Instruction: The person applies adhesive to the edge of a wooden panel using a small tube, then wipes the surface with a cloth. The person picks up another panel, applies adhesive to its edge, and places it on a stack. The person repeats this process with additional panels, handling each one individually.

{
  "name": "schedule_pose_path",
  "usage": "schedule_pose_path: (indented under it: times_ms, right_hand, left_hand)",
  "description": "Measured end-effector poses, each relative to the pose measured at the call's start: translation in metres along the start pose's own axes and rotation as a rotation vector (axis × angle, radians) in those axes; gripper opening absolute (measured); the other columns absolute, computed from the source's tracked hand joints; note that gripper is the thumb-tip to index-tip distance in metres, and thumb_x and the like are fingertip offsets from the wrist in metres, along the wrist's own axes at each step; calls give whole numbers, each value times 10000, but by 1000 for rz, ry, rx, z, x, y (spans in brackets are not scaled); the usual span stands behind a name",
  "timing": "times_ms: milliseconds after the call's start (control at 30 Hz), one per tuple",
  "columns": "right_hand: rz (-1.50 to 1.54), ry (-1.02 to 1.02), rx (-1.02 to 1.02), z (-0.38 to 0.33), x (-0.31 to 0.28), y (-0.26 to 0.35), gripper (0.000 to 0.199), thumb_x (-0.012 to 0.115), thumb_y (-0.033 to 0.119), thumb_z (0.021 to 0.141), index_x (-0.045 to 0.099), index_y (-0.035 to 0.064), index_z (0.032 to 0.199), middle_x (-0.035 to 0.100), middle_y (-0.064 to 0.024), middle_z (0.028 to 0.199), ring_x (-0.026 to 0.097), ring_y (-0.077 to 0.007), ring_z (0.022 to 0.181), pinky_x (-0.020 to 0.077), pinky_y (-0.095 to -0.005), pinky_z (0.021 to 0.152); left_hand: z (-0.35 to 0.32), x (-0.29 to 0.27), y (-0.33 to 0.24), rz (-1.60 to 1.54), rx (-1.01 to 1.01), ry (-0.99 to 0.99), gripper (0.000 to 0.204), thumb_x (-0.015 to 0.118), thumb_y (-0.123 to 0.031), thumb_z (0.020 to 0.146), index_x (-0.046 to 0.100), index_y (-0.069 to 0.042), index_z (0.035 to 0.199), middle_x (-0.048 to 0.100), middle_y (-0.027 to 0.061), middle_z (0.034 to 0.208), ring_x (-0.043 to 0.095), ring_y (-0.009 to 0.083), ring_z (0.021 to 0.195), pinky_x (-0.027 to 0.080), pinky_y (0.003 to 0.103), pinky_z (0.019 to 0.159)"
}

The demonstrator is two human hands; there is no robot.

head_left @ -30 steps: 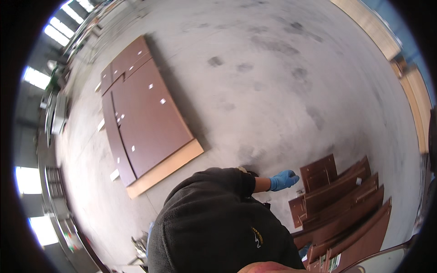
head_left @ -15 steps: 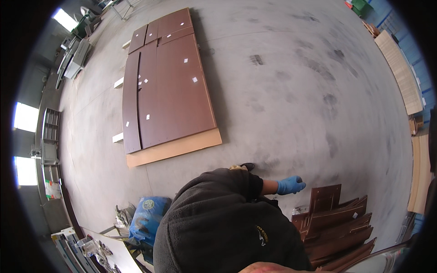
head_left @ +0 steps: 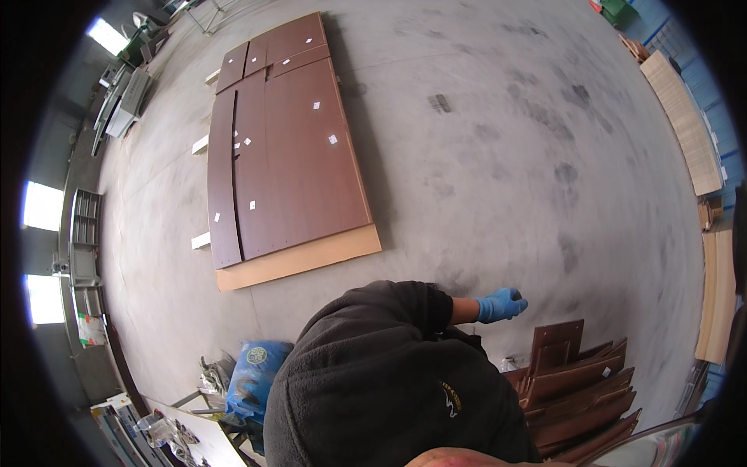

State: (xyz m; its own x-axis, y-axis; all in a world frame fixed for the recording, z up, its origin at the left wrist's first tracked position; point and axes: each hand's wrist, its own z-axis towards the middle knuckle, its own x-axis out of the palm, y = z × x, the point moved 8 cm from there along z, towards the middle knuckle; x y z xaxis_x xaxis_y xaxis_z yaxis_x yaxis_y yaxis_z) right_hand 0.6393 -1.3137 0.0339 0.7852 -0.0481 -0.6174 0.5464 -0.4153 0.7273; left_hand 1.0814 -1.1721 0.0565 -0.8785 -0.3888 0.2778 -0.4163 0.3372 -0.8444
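A blue glove with dark patches covers my left hand (head_left: 502, 304), which reaches out past my dark fleece sleeve over the grey floor. Its fingers are curled in, and I cannot see whether anything is inside them. Closest to it is a stack of reddish-brown wooden panels (head_left: 557, 335), leaning in a row just below and to the right; the hand is apart from them. My right hand is out of sight, with my fleece-covered body filling the lower middle.
Large brown boards (head_left: 299, 171) lie on white supports ahead to the left, above a light-brown sheet (head_left: 311, 259). A blue bag (head_left: 258, 377) and a littered white table (head_left: 204, 436) are at lower left. Pale boards (head_left: 681, 124) line the right wall.
My left hand has shifted slightly up and to the right, its fingers still curled. A dark shoe visible beyond my sleeve is now hidden. The brown boards stay put.
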Motion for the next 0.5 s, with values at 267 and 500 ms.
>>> schedule_pose_path:
  times_ms: [267,500]
  right_hand:
    - [-497,-75,-227,14,-98,-48,722,698,356,857,452,26,1450,568,-191,1370,557,-349,1257,451,-482,1072]
    - [-587,-269,353,-46,-145,-27,1154,773,482,751,134,212,1675,190,-224,1707,310,-459,1523,371,-505,1207]
  left_hand:
    - [27,29,29,-39,-39,193,321,641,-203,1030,623,38,1242,688,138,1156,690,243,1010,582,376,881]
    - [55,50,35,-18,-338,258,454,714,-285,983,602,17,1304,677,187,1268,700,267,1079,587,381,947]
